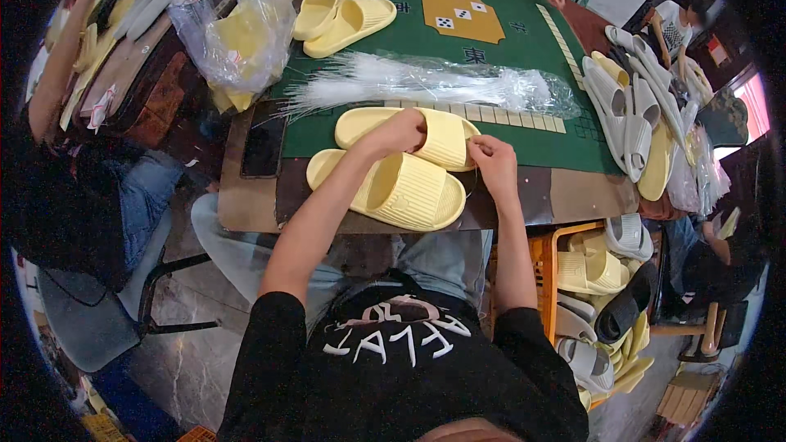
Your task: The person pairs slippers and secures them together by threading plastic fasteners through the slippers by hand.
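Two pale yellow slide slippers lie side by side at the table's near edge, toes to the right. My left hand [405, 131] reaches into the opening of the far slipper [446, 137], its fingertips hidden by the ribbed strap. At that slipper's toe, my right hand [494, 165] is closed in a pinch; whatever sits between its fingers is too small to name. The near slipper [417, 192] rests just below my left wrist. Beyond both lies a bundle of thin clear plastic ties [426, 86] in a transparent bag.
Another yellow slipper pair [348, 20] sits farther back on the green table mat [524, 45]. Left of it is a plastic bag of yellow slippers [241, 41]; a dark phone [262, 139] lies below. Grey slippers [626, 106] pile up at right, above an orange crate [544, 278]. Other people sit around.
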Demonstrator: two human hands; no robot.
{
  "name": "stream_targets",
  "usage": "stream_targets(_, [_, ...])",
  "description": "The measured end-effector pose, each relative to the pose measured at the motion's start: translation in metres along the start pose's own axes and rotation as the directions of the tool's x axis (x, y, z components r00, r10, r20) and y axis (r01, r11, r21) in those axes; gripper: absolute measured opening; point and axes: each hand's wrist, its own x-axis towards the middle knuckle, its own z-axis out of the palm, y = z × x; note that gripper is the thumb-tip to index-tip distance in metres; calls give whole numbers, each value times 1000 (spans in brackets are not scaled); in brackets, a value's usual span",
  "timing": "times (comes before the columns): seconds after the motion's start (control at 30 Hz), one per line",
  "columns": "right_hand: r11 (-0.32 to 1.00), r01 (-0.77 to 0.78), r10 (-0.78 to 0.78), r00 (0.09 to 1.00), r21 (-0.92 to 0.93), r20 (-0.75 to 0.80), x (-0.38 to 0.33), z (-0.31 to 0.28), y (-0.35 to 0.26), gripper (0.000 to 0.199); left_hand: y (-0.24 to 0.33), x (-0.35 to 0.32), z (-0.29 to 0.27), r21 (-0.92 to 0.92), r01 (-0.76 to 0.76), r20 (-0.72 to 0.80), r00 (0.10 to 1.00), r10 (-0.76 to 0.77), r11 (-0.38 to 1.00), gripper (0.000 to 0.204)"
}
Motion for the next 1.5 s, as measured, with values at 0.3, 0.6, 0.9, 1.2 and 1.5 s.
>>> stream_targets(0.3, [996, -49, 35, 979, 68, 200, 0, -2, -1, 19, 9, 1, 0, 76, -64, -37, 997, 67, 995, 28])
stream_targets(0.6, [977, 50, -27, 993, -209, 113, -12, 11, -20, 17, 7, -7, -3, 123, -9, -30, 999, 13, 992, 28])
stream_targets(0.9, [980, 54, -21, 986, -194, 166, -7, 11, -14, 20, 8, -5, -1, 276, 26, -31, 999, -18, 961, 28])
stream_targets(1.2, [975, 25, -2, 995, 219, -103, -15, 23, -1, 15, 9, -16, 2, 271, -17, -293, 951, 100, 962, 15])
stream_targets(1.5, [913, 348, -255, 893, 211, -370, -26, 28, -11, 14, 73, -37, 52, 464, -368, -534, 610, 586, 806, 14])
